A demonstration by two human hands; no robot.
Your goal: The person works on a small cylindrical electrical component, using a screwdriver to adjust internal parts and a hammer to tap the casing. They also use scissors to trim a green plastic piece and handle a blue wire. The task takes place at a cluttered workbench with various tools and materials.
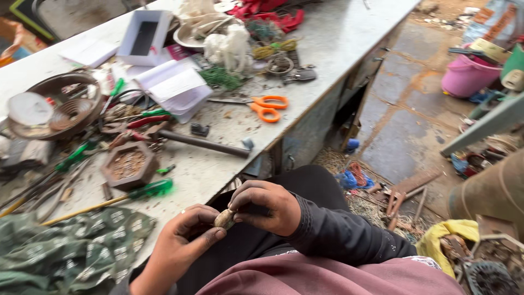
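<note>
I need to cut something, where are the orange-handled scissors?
The orange-handled scissors lie mid-bench near its front edge, right of the white open booklet and above the dark-handled hammer.

Both hands are being held close together low in the view, above the lap. The left hand (188,235) is being turned palm-up, its fingers curled inward and its thumb being pressed against a small pale piece (224,218) that is being pinched between the two hands. The left forearm is being kept bare and is being angled up from the lower edge of the view. The right hand (267,206) is being held knuckles-up, its fingers bent down over the same piece, fingertips being closed on it. The right arm is being covered by a dark sleeve and is being bent in from the right.
</note>
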